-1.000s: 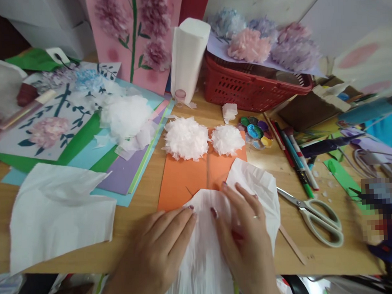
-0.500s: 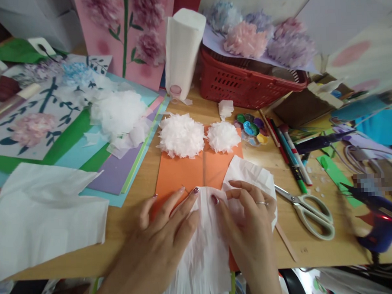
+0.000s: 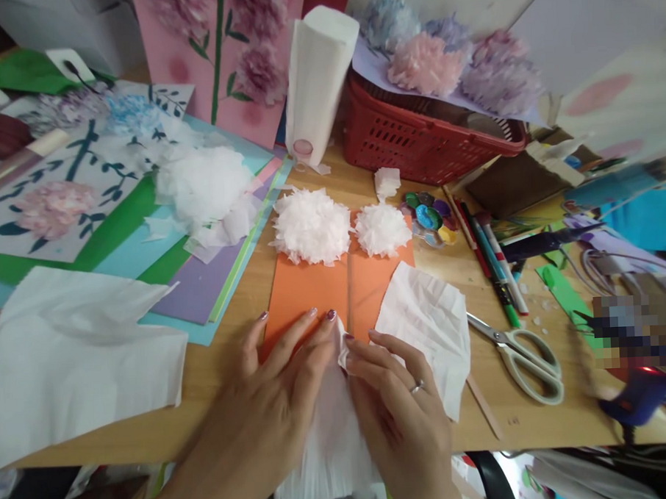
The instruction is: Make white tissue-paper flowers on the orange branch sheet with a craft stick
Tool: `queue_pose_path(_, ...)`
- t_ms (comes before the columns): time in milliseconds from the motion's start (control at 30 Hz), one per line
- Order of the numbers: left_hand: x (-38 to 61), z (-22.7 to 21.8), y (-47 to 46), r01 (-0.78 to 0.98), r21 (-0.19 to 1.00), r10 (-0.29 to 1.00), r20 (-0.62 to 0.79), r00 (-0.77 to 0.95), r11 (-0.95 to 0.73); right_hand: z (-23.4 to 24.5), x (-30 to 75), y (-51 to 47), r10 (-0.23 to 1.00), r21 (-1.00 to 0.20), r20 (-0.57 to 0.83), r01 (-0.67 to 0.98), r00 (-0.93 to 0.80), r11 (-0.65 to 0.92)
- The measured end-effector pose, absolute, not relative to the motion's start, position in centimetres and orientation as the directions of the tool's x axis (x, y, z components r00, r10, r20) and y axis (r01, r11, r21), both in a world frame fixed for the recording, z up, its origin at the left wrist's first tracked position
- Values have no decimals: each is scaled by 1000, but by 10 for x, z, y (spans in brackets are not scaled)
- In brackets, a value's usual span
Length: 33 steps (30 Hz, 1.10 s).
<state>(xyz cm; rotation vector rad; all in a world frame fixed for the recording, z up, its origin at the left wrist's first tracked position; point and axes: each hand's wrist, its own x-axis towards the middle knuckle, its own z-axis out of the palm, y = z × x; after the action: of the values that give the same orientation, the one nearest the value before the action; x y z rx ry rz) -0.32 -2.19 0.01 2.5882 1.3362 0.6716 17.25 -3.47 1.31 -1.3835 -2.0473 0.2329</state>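
A sheet of thin white paper lies in front of me over the lower part of an orange card, hanging past the table's front edge. My left hand rests on the card and the paper's left side, fingers stretched and spread. With fingers bent together, my right hand grips the paper's folded right edge close to my left index finger. Its thumb is mostly hidden. Two fluffy white paper flowers sit at the card's top. Another crumpled white sheet lies beyond my right hand.
Scissors, a thin wooden stick, pens and a glue gun are on the right. A red basket stands behind. Coloured paper and a large white sheet lie left.
My right hand has moved left and turned inward, carrying the paper's right edge over toward my left hand. The paper between them looks narrower. My left hand has stayed nearly in place.
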Motion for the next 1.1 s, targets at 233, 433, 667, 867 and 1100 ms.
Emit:
queue_pose_path(233,-4,-3,-24,751,300,807,286,517,-588,14,168,-32,964,-627,247,774,96,84)
queue_pose_path(433,-2,-3,-23,754,288,804,296,517,-591,11,171,-31,927,-557,375,794,-22,244)
queue_pose_path(667,-3,-4,-23,753,275,798,301,523,-597,6,173,-37,900,-459,372,797,-227,391)
queue_pose_path(867,-2,-1,-21,767,238,797,299,526,-595,9,175,-40,900,-435,336,801,-278,411)
queue_pose_path(1100,-1,-6,-23,761,304,816,297,496,-574,15,172,-45,858,-443,395,750,-328,491)
